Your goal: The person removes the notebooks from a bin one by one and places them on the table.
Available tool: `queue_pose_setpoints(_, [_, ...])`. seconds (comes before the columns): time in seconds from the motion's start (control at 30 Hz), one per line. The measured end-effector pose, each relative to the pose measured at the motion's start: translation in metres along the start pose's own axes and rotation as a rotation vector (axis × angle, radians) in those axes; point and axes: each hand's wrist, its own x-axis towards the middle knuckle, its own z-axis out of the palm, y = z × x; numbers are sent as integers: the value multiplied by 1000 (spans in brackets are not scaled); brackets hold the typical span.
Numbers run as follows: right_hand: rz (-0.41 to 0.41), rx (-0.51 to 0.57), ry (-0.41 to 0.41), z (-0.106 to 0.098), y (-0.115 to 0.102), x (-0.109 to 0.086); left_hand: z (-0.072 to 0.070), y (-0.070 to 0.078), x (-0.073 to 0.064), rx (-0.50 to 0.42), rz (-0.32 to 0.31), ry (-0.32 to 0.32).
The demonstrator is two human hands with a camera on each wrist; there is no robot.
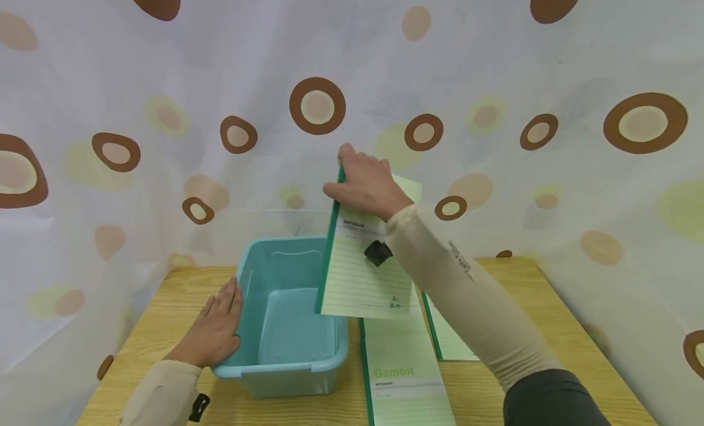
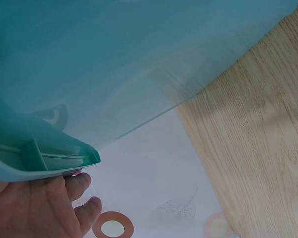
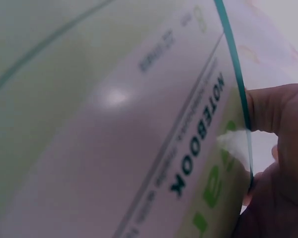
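In the head view my right hand (image 1: 368,181) grips a pale green notebook (image 1: 357,273) with a dark green spine near its upper spine corner. The notebook is raised and tilted, its lower spine corner over the right rim of a light blue plastic bin (image 1: 330,366). The right wrist view shows the notebook's cover (image 3: 139,119) close up, with the thumb and a finger at its green edge. On the bin's left rim rests my left hand (image 1: 211,331), its fingers fairly straight. The left wrist view shows that hand (image 2: 44,208) against the rim.
Another notebook marked Gambit (image 1: 407,359) lies on the wooden table (image 1: 572,365) right of the bin. A further green-spined notebook (image 1: 451,334) lies partly behind my right forearm. A curtain patterned with circles (image 1: 363,59) hangs behind the table and along both sides.
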Motion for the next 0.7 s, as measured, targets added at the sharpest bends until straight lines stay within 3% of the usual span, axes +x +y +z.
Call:
queue_pose_setpoints(0.13, [-3,-11,-36,1,42,-23,0,-2,-1,-4,-2,2])
queue_pose_setpoints(0.3, [2,-56,-45,17,98,-55,1,-2,-1,-14,-4,-5])
queue_pose_setpoints(0.5, [4,-85,-61,49,155,-99,1,1,1,-5,-9,-18])
queue_pose_setpoints(0.7, [-5,-102,-90,88,194,-133,2,0,0,-14,-13,-1])
